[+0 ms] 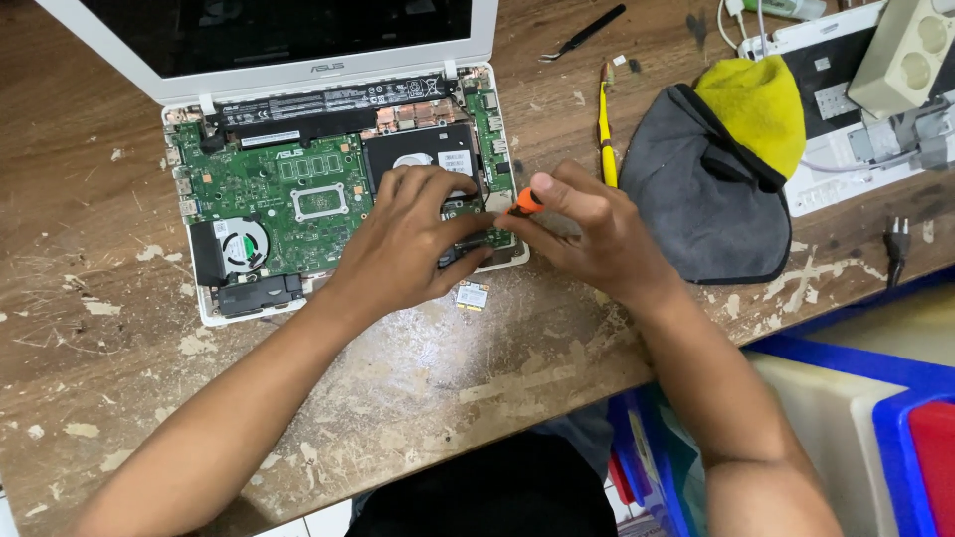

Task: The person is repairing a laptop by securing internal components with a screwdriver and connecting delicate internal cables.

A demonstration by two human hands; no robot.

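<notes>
Lying just short of the fingertips of both hands, toward the table's near edge, a small square wireless card [472, 295] sits loose on the worn wooden tabletop [418, 398], touching neither hand. The left hand [403, 244] is spread palm-down, its fingers [438, 204] curled and pressed onto the lower right corner of the opened white laptop [343, 189], covering part of the board there; it grips nothing that can be seen. The right hand [587, 234] is closed around a small screwdriver with an orange handle [525, 203], pinched between thumb and forefinger, with the tip hidden behind the left fingertips, so what it touches cannot be told. The two hands meet at that corner, fingertips nearly touching.

Beyond the left fingers lie the bare insides of the laptop: a green mainboard [288, 189], a round cooling fan [242, 246] off to the left of the knuckles, and a long black battery [328, 104] along the hinge. The dark screen [279, 25] stands tilted up past that.

Just right of the right hand rests a grey cloth pouch [701, 204] with a yellow cloth [756, 104] on top. A yellow-handled tool [605, 139] lies beyond the right fingers, and black tweezers [587, 32] farther still. At the far right a beige power strip [910, 55] sits on a white device [836, 119].
</notes>
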